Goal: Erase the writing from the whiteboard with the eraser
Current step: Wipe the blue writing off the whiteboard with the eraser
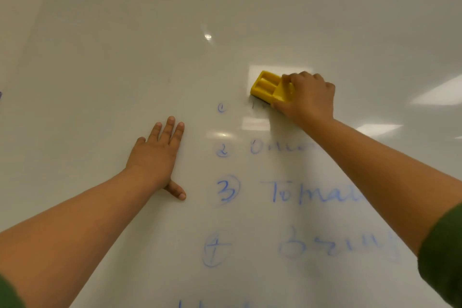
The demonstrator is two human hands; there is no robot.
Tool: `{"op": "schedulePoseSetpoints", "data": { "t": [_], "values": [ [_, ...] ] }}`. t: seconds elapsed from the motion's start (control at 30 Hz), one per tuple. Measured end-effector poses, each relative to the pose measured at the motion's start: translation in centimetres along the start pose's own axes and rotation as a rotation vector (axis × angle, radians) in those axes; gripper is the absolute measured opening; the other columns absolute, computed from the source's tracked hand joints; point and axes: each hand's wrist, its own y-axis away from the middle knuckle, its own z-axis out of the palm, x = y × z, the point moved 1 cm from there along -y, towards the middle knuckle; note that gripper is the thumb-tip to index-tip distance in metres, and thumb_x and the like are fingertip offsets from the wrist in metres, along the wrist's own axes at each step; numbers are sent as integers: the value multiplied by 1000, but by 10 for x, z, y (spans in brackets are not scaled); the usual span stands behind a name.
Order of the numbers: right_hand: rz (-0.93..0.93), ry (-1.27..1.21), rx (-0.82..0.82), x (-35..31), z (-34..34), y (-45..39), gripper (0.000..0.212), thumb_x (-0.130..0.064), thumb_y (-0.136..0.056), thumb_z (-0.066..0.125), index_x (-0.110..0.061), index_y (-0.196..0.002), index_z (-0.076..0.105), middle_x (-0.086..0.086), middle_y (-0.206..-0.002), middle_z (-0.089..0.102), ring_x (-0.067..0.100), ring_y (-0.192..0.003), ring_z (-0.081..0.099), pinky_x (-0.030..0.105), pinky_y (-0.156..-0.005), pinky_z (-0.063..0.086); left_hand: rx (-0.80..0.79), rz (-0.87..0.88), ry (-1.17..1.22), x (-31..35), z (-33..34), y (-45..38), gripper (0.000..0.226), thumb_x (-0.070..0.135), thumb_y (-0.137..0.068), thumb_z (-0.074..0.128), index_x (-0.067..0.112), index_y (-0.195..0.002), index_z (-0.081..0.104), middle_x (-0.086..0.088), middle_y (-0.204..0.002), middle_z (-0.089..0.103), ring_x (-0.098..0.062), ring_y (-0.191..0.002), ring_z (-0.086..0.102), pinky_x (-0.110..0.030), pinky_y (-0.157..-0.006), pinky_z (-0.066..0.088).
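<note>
Head view of a whiteboard [125, 45] bearing a numbered list in blue marker. The right hand [307, 97] grips a yellow eraser [268, 86], fingers [295, 77] curled over its right end and thumb beneath, with the eraser lying against the board at the top of the list, tilted so that its left end sits higher. Beside the circled number 1 [221, 107] only a faint smudge of the first entry [257, 105] shows, just under the eraser's lower edge. Below follow the circled 2 [222, 149] with a pale, partly legible word, the circled 3 [227, 190] with a word beginning "Toma" [307, 194], and the circled 4 [213, 249] with a blurred word; the right forearm covers the line ends. The left hand [157, 155] lies flat on the board left of the list, fingers straight, thumb spread, holding nothing. Dark green sleeves [442, 255] show at both lower corners. More blue writing [200, 304] is cut off by the bottom edge
</note>
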Motion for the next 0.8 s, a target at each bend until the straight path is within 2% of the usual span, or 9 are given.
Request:
{"op": "schedulePoseSetpoints", "data": {
  "t": [0.13,0.23,0.37,0.53,0.67,0.73,0.8],
  "values": [
    [-115,55,-33,16,-4,25,53,-45,-79,64,-27,-127,52,2,-119,58,25,-112,47,40,-98,27,-1,1,-15,0,0,0,152,77,-50,69,12,-142,-33,-9,-152,-33,-28,-146,-13,-42,-117,19],
    [-13,48,-19,26,-12,15,51,-45,-80,64,-25,-126,53,4,-119,58,27,-112,48,41,-97,28,3,2,-22,0,0,0,152,77,-50,68,11,-142,-33,-10,-152,-33,-29,-146,-13,-43,-117,19],
    [128,7,20,8,-11,-13,43,-37,-80,63,-22,-120,56,6,-121,57,29,-116,45,40,-93,30,8,4,-32,0,-1,1,152,78,-49,68,10,-142,-33,-11,-152,-32,-29,-146,-12,-43,-117,20],
    [-14,-1,-2,-21,5,-6,47,-40,-80,62,-24,-123,54,3,-120,57,27,-114,46,39,-93,30,5,-1,-22,-1,1,0,152,78,-49,68,12,-142,-33,-9,-152,-33,-28,-146,-13,-43,-117,19],
    [-160,50,-28,-7,7,22,51,-45,-80,62,-29,-127,51,0,-119,58,24,-114,46,41,-100,26,5,3,-33,-1,1,0,152,79,-49,67,11,-142,-33,-10,-152,-33,-28,-146,-13,-44,-116,18],
    [-150,74,-25,5,2,22,51,-48,-79,62,-29,-126,53,0,-118,59,24,-113,47,42,-100,26,7,2,-34,0,1,0,152,79,-49,67,11,-142,-33,-10,-152,-32,-28,-146,-12,-44,-116,19],
    [-56,56,4,10,-2,12,49,-47,-80,62,-27,-123,54,3,-118,59,26,-112,48,42,-97,28,8,1,-34,-1,1,-1,152,78,-50,68,11,-142,-33,-10,-152,-32,-28,-146,-12,-43,-116,19]
  ]
}}
